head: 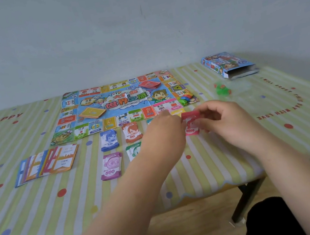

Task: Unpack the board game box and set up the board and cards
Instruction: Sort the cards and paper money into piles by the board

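Right hand [226, 119] pinches a red 5000 money stack [191, 126] at table centre; left hand [164, 130] reaches its edge, possibly touching, grip unclear. Board [138, 107] lies unfolded at 12 o'clock, opened box [225, 64] at 2 o'clock.

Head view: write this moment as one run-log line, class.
step: laying out money | right grip: pinches red notes | left grip: at their edge, hold unclear | board: laid out

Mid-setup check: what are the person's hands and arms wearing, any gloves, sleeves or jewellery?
The left hand and right hand are bare, no gloves, and I can make out no rings or watch. Both forearms are uncovered down to the frame's lower edge; no sleeves in view.
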Demonstrator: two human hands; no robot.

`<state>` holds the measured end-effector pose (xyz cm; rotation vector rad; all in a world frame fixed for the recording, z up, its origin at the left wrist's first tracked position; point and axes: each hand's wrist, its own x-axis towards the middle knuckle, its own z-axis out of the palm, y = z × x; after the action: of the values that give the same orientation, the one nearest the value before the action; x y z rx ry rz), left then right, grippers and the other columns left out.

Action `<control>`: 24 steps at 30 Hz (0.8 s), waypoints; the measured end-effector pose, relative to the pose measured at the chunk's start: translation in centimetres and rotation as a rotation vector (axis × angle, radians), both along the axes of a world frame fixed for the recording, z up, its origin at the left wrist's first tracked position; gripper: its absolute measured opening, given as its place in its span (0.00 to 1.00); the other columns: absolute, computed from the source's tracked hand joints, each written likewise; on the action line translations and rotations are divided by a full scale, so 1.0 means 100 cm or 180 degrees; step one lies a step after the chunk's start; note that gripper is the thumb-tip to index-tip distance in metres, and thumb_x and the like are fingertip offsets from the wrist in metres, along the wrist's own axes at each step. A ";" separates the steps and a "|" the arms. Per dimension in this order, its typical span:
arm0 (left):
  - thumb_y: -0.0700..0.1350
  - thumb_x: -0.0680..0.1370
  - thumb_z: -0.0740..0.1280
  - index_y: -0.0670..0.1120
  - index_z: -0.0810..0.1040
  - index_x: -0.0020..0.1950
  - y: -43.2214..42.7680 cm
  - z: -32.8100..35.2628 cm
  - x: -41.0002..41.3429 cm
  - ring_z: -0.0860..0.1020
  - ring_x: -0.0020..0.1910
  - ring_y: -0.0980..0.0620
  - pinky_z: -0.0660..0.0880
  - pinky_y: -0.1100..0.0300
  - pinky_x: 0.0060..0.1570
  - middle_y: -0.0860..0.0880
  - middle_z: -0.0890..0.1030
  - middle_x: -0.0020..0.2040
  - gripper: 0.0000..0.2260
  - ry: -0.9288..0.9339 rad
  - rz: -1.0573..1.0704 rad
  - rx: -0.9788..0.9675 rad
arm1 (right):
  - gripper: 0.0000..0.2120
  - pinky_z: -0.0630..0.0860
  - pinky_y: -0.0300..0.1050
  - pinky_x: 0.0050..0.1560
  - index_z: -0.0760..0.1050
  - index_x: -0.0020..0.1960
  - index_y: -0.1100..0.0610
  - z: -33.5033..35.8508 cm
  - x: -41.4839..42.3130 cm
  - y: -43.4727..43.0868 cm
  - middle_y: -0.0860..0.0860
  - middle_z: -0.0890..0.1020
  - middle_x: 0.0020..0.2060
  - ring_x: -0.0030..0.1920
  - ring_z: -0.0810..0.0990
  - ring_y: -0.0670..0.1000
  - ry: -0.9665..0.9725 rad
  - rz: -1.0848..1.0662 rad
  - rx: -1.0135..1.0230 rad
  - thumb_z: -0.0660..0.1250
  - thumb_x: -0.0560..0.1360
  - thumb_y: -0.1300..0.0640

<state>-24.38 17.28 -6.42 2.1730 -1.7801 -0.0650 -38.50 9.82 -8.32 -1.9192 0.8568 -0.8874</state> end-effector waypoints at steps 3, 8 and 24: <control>0.46 0.83 0.55 0.42 0.78 0.54 -0.001 -0.004 0.000 0.74 0.52 0.45 0.66 0.57 0.44 0.46 0.70 0.50 0.13 -0.0032 -0.0006 -0.0052 | 0.10 0.76 0.49 0.47 0.81 0.46 0.46 -0.001 0.001 0.002 0.50 0.84 0.39 0.37 0.79 0.51 0.0031 -0.0031 -0.0124 0.72 0.73 0.62; 0.44 0.83 0.57 0.43 0.78 0.49 -0.003 -0.007 0.000 0.75 0.49 0.45 0.66 0.57 0.41 0.47 0.70 0.47 0.11 -0.0091 0.0031 -0.0110 | 0.05 0.74 0.47 0.43 0.83 0.45 0.51 0.000 0.005 0.005 0.50 0.84 0.37 0.38 0.80 0.52 0.0099 -0.0116 -0.0163 0.72 0.73 0.60; 0.45 0.74 0.70 0.54 0.81 0.47 0.014 0.003 0.020 0.75 0.40 0.61 0.69 0.69 0.35 0.59 0.78 0.40 0.04 0.1207 0.0092 -0.0433 | 0.10 0.76 0.46 0.34 0.78 0.47 0.56 0.020 0.005 -0.015 0.50 0.80 0.29 0.31 0.79 0.50 0.1190 0.0247 0.0524 0.75 0.69 0.65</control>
<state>-22.40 18.70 -6.11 1.9363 -1.4944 -0.3174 -37.98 8.37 -6.29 -1.9866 1.0295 -0.4010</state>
